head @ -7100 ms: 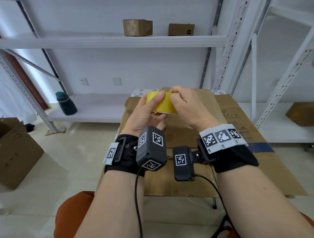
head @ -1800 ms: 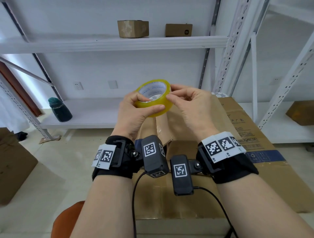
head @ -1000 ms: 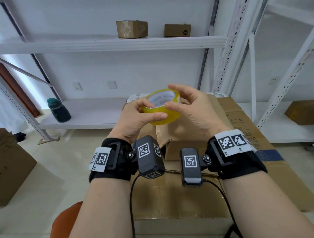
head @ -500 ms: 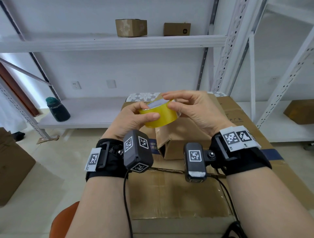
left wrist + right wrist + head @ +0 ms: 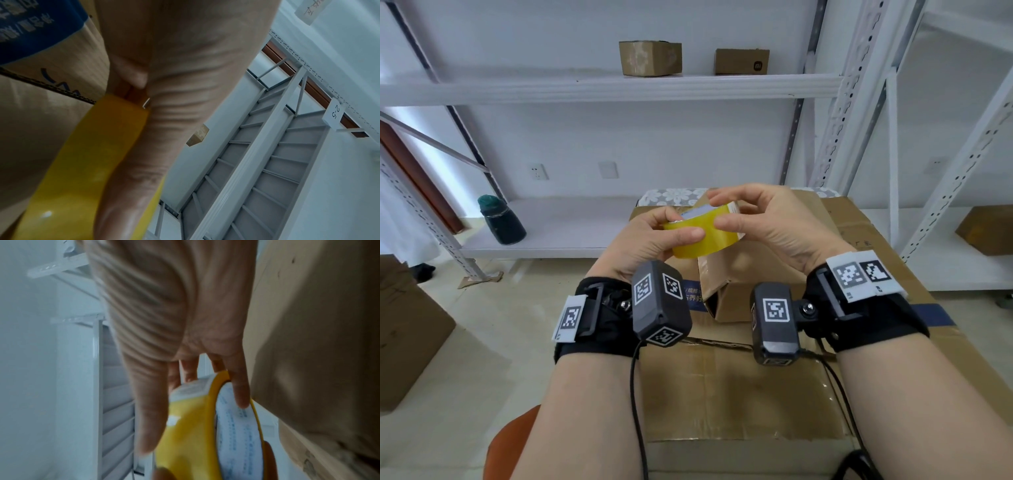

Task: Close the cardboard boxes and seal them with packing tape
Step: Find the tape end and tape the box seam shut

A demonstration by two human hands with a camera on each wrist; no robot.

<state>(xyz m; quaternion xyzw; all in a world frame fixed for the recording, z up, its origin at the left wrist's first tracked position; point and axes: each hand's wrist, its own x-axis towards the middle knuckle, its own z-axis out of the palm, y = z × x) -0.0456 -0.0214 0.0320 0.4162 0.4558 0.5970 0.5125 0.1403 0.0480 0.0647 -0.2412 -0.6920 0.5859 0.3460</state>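
Note:
I hold a yellow roll of packing tape (image 5: 703, 236) in the air with both hands, above a small cardboard box (image 5: 736, 284) whose flaps stand up. My left hand (image 5: 654, 240) grips the roll from the left, its thumb lying across the outer face (image 5: 86, 162). My right hand (image 5: 763, 222) holds the roll's right side, thumb on the outer face and fingers curled over the top edge by the white core (image 5: 236, 426). The small box rests on flattened cardboard sheets (image 5: 739, 394).
White metal shelving (image 5: 619, 89) stands behind, with two small cardboard boxes (image 5: 650, 58) on the upper shelf and a dark green bottle (image 5: 501, 221) on the lower one. Another cardboard box (image 5: 410, 329) sits on the floor at left. An orange seat (image 5: 510, 442) shows below.
The roll has come down from chest height towards the small box and tilted so its side faces me. My right fingers moved from spread to curled over the roll's top edge.

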